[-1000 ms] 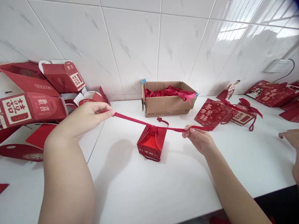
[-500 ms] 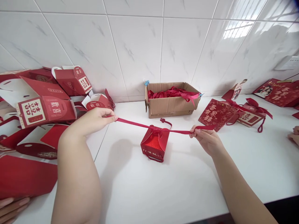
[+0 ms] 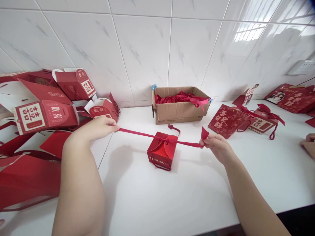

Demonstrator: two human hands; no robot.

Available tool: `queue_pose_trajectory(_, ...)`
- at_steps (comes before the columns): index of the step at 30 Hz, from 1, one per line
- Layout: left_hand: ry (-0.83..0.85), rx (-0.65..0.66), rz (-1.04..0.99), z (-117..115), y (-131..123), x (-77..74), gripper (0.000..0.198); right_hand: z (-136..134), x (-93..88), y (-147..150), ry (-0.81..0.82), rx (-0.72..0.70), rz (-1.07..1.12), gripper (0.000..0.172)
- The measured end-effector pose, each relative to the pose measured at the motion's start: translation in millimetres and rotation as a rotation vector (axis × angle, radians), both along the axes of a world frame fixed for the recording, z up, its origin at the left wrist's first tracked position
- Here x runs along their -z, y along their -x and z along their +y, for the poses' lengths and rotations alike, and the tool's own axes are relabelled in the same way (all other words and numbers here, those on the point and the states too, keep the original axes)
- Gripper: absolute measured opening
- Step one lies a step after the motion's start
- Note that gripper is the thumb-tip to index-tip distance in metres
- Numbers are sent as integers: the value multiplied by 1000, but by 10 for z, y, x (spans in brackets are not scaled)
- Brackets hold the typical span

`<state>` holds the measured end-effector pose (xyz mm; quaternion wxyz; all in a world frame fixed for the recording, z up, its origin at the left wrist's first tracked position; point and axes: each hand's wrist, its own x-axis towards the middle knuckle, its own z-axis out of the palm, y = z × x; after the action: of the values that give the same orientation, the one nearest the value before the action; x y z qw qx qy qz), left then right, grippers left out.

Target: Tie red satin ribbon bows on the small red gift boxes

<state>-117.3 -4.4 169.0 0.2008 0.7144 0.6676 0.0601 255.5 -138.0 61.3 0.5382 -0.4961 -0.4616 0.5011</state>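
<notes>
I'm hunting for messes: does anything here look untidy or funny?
Yes: a pink ribbon end hangs over the front edge of the cardboard box instead of lying inside, while the red boxes at left lie jumbled at different angles.

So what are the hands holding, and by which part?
The red ribbon, pinched by both tails: left hand on one, right hand short of the other's tip.
</notes>
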Motion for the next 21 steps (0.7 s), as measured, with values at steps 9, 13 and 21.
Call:
queue_pose_trajectory(9,119,62,45,171,117,154,21,-12,-85,52,43,5,-104,18)
queue_pose_trajectory(13,149,65,49,187,114,160,19,3,-62,37,61,49,-118,18)
queue_pose_trajectory(21,209,53,59,217,102,195,16,39,-24,37,127,108,-222,24)
